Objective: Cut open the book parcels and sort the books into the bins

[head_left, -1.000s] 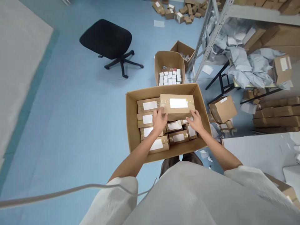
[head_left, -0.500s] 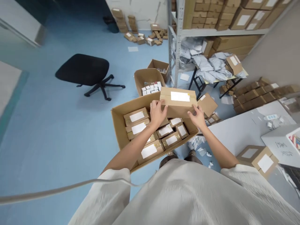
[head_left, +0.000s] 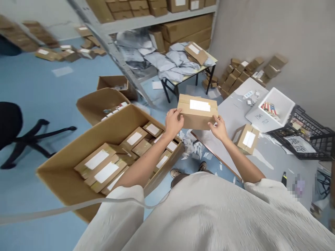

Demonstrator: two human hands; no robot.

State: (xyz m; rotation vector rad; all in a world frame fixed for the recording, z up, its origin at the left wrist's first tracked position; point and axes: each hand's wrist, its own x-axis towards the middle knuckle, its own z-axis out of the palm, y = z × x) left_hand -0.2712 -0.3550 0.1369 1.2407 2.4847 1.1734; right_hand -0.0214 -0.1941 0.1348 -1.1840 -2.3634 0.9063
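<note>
Between both hands I hold a brown cardboard box with a white label on its top. My left hand grips its left end, and my right hand clasps the right end, fingers closed on the cardboard. Down to the left stands a large open carton with several labelled parcels inside; my left forearm passes over it. A similar labelled box rests on the grey table, to the right of my right hand.
A white foam box and a black crate sit on the table. Grey mailing bags cover a small table beside the metal shelf. Paper scraps litter the floor. A black chair stands left.
My view and body have turned right, away from the large carton and toward the grey table. The box has come along, held in both hands the same way.
</note>
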